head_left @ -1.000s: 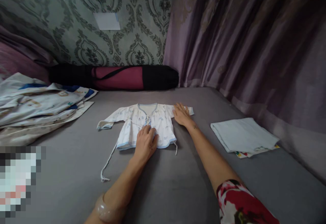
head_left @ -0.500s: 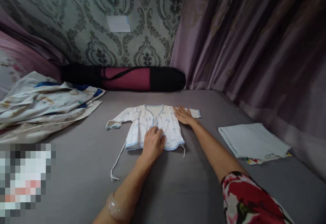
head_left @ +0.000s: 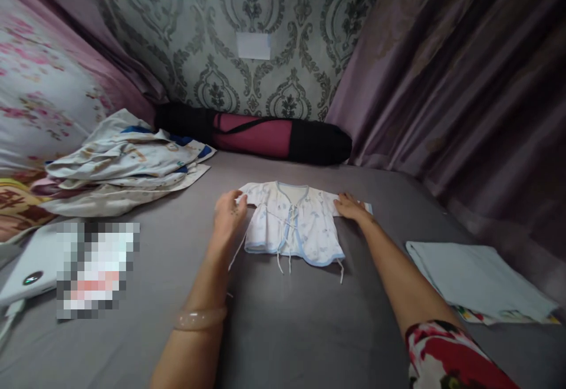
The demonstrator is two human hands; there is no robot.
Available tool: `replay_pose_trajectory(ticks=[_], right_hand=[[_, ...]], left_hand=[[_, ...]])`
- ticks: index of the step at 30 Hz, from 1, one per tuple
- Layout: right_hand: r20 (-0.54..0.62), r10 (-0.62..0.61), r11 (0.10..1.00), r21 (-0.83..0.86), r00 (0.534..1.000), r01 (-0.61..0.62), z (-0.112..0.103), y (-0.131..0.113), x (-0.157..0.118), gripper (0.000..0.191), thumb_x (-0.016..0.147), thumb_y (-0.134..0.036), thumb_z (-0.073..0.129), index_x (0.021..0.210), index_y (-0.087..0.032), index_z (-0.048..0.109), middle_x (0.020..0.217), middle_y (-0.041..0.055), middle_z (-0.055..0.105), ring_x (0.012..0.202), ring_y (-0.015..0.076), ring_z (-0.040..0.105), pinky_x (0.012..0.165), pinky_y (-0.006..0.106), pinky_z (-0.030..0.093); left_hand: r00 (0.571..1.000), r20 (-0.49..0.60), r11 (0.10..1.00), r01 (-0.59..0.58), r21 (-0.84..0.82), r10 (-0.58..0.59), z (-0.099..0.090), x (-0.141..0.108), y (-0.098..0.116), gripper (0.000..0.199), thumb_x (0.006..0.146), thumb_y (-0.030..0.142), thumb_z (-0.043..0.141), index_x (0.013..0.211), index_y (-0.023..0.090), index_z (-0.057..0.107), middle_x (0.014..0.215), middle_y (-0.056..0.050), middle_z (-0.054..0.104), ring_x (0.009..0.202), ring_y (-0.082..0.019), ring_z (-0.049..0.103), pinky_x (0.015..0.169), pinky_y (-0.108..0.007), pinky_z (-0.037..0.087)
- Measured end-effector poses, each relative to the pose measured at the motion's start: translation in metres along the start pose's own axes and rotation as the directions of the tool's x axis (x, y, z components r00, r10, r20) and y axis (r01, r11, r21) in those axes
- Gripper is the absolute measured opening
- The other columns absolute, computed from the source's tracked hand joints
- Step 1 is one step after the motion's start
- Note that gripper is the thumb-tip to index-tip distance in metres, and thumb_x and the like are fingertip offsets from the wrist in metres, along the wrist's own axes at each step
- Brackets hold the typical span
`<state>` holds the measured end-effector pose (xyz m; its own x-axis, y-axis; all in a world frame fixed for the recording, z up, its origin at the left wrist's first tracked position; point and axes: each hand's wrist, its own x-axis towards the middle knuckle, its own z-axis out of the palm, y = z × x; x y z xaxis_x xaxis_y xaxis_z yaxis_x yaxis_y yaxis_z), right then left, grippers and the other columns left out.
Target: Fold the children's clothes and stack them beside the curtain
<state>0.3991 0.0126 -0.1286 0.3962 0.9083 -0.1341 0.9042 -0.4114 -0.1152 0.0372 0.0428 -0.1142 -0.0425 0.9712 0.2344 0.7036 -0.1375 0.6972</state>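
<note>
A small white baby shirt (head_left: 269, 224) with light blue edging and a faint print lies spread on the grey sheet, its thin white ties crossing the front and trailing past the hem. At the left sleeve is my left hand (head_left: 230, 215), fingers curled over the sleeve end and hiding the cuff. My right hand (head_left: 351, 206) rests flat on the right sleeve with its fingers stretched out; the blue-edged cuff shows just beyond it.
Crumpled printed cloths (head_left: 132, 162) lie at the left. Nearer are a white device (head_left: 44, 259) with a cable and a blurred-out item (head_left: 99, 271). A folded pale cloth (head_left: 477, 277) sits at the right. Against the wall stretches a long black and maroon bag (head_left: 254, 134).
My left hand has moved from the middle of the shirt to its left sleeve, uncovering the front ties. My right hand stays on the right sleeve. The view has turned left.
</note>
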Motion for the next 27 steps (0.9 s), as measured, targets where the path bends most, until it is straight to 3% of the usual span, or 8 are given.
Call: replay_pose_trajectory(ticks=[2,4,7,11,16,19,23,27], right_hand=[[-0.085,-0.047,0.999,-0.013,0.995,0.046,-0.008,-0.024,-0.001,0.05,0.096,-0.025,0.036,0.144,-0.011,0.043,0.152,0.02,0.039,0.142,0.0312,0.033,0.114,0.051,0.023],[-0.177,-0.199,0.98,-0.024,0.964,0.198,-0.011,-0.06,-0.004,0.047,0.095,-0.017,0.035,0.14,-0.011,0.048,0.146,0.0184,0.047,0.139,0.0285,0.037,0.113,0.046,0.026],[-0.15,-0.378,0.923,0.016,0.913,0.385,-0.008,-0.123,-0.01,0.045,0.095,-0.015,0.034,0.137,-0.016,0.052,0.141,0.0125,0.054,0.132,0.0231,0.046,0.109,0.034,0.034],[-0.105,-0.206,0.973,0.08,0.973,0.215,0.002,-0.182,-0.011,0.037,0.094,-0.018,0.041,0.123,-0.015,0.063,0.126,0.0167,0.063,0.119,0.0267,0.057,0.096,0.033,0.043],[-0.059,-0.056,0.988,0.138,0.997,0.063,0.011,-0.191,-0.006,0.04,0.093,-0.025,0.044,0.127,-0.012,0.061,0.124,0.0204,0.063,0.119,0.031,0.058,0.096,0.037,0.045],[-0.027,-0.075,0.985,0.153,0.997,0.079,0.012,-0.185,-0.007,0.04,0.094,-0.031,0.043,0.125,-0.013,0.061,0.122,0.0188,0.065,0.116,0.0307,0.06,0.095,0.038,0.046],[-0.092,-0.144,0.982,0.11,0.985,0.154,0.015,-0.184,-0.014,0.036,0.095,-0.027,0.043,0.124,-0.014,0.059,0.126,0.0188,0.061,0.121,0.0298,0.056,0.095,0.035,0.045],[-0.137,-0.081,0.988,0.122,0.987,0.098,0.017,-0.187,-0.02,0.039,0.096,-0.026,0.043,0.13,-0.008,0.052,0.129,0.0238,0.057,0.116,0.0306,0.059,0.093,0.037,0.046]], left_hand=[[0.986,-0.11,0.988,0.135,0.074,-0.126,-0.008,0.007,-0.023,0.031,0.086,0.032,0.051,0.107,0.014,0.064,0.102,-0.015,0.066,0.101,-0.029,0.06,0.094,-0.044,0.046],[0.961,-0.186,0.969,0.225,0.102,-0.203,-0.011,0.01,-0.039,0.033,0.085,0.033,0.052,0.109,0.013,0.063,0.103,-0.019,0.064,0.106,-0.034,0.057,0.095,-0.05,0.043],[0.937,-0.227,0.947,0.297,0.125,-0.265,-0.01,0.011,-0.049,0.036,0.084,0.039,0.054,0.109,0.014,0.062,0.108,-0.022,0.06,0.112,-0.039,0.052,0.096,-0.054,0.04],[0.923,-0.164,0.909,0.376,0.182,-0.349,-0.006,0.01,-0.047,0.039,0.082,0.046,0.056,0.103,0.015,0.066,0.113,-0.024,0.058,0.114,-0.042,0.05,0.092,-0.054,0.042],[0.927,-0.135,0.893,0.374,0.25,-0.351,0.001,0.011,-0.045,0.043,0.081,0.052,0.056,0.096,0.014,0.068,0.117,-0.025,0.056,0.115,-0.043,0.05,0.094,-0.053,0.042],[0.929,-0.145,0.892,0.367,0.264,-0.339,0.006,0.012,-0.044,0.04,0.079,0.051,0.058,0.092,0.015,0.068,0.116,-0.024,0.056,0.114,-0.043,0.05,0.093,-0.054,0.042],[0.926,-0.129,0.897,0.376,0.232,-0.355,0.008,0.013,-0.044,0.027,0.079,0.041,0.059,0.089,0.017,0.066,0.112,-0.021,0.057,0.113,-0.041,0.051,0.092,-0.052,0.042],[0.951,-0.147,0.948,0.291,0.132,-0.271,0.005,0.017,-0.039,0.017,0.084,0.026,0.05,0.095,0.02,0.061,0.101,-0.013,0.06,0.104,-0.031,0.056,0.09,-0.045,0.044]])
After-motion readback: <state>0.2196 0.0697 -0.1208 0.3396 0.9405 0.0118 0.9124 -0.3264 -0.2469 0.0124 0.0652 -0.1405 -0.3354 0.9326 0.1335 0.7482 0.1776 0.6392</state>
